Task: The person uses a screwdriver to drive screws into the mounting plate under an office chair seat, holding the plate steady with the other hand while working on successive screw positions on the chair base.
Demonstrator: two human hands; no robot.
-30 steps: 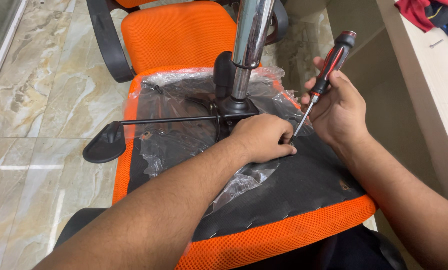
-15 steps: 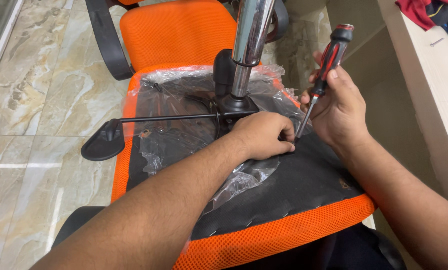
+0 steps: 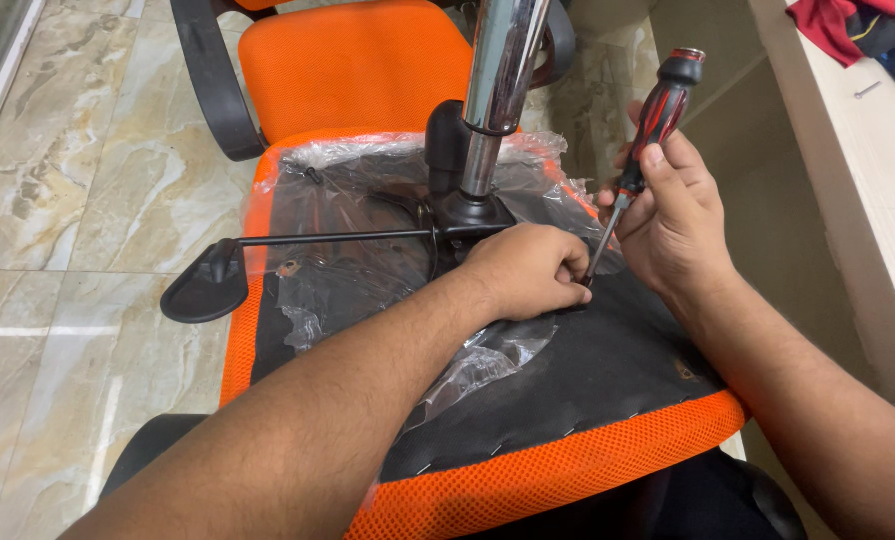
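1. My right hand [image 3: 679,215]: closed around the red-and-black handle of a screwdriver [image 3: 639,155], thumb laid along the grip. The tool stands steeply tilted, handle up and away from me, shaft running down to the left.
2. My left hand [image 3: 525,272]: curled into a loose fist, knuckles up, resting on the underside of the seat. Its fingertips are pinched together right where the screwdriver's tip comes down; whether they hold anything small there I cannot tell, as the fingers hide the spot.
3. Seat underside [image 3: 607,370]: black fabric panel, facing up, edged in orange mesh [image 3: 527,485] along the near side. Both hands work near its right-hand part.
4. Clear plastic wrap [image 3: 367,210]: crumpled, lying loose across the far and middle part of the black panel, some of it under my left forearm.
5. Metal mechanism plate [image 3: 472,215]: black, fixed at the centre of the seat, just beyond my left hand.
6. Chrome gas cylinder [image 3: 497,90]: rising upright from that plate.
7. Lever with flat black paddle [image 3: 207,285]: a thin rod reaching left from the plate, past the seat edge.
8. Second orange seat cushion [image 3: 357,65]: beyond, on the marble-pattern floor [image 3: 77,200].
9. Pale desk [image 3: 847,150]: to my right, red cloth [image 3: 832,25] on top.
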